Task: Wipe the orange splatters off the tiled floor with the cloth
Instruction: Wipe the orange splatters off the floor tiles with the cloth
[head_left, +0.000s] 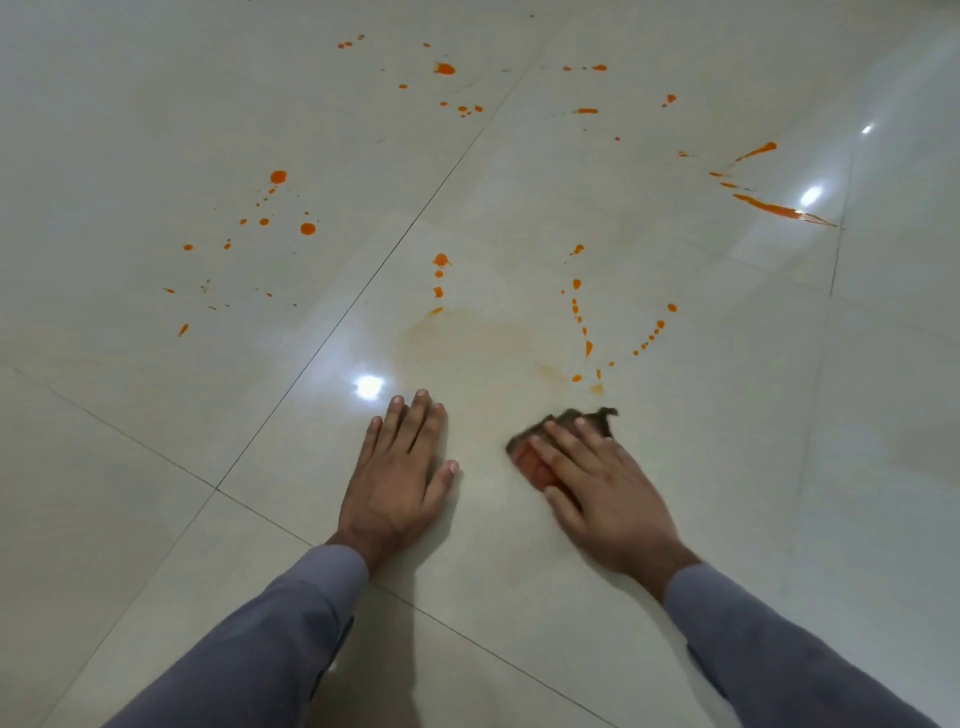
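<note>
Orange splatters (307, 228) dot the glossy cream tiled floor (156, 467) ahead of me, with more drops (588, 347) just beyond my right hand and long streaks (774, 209) at the far right. A faint orange smear (483, 338) lies on the tile in front of both hands. My right hand (597, 483) presses flat on a small brownish cloth (571, 418), stained orange at its left edge, fingers spread over it. My left hand (400, 473) rests flat on the floor beside it, palm down, holding nothing.
Dark grout lines (363, 291) cross the floor diagonally. Bright ceiling-light reflections (369, 387) shine on the tiles. Grey sleeves (270, 639) cover both forearms. Further small splatters (444, 68) lie at the far top.
</note>
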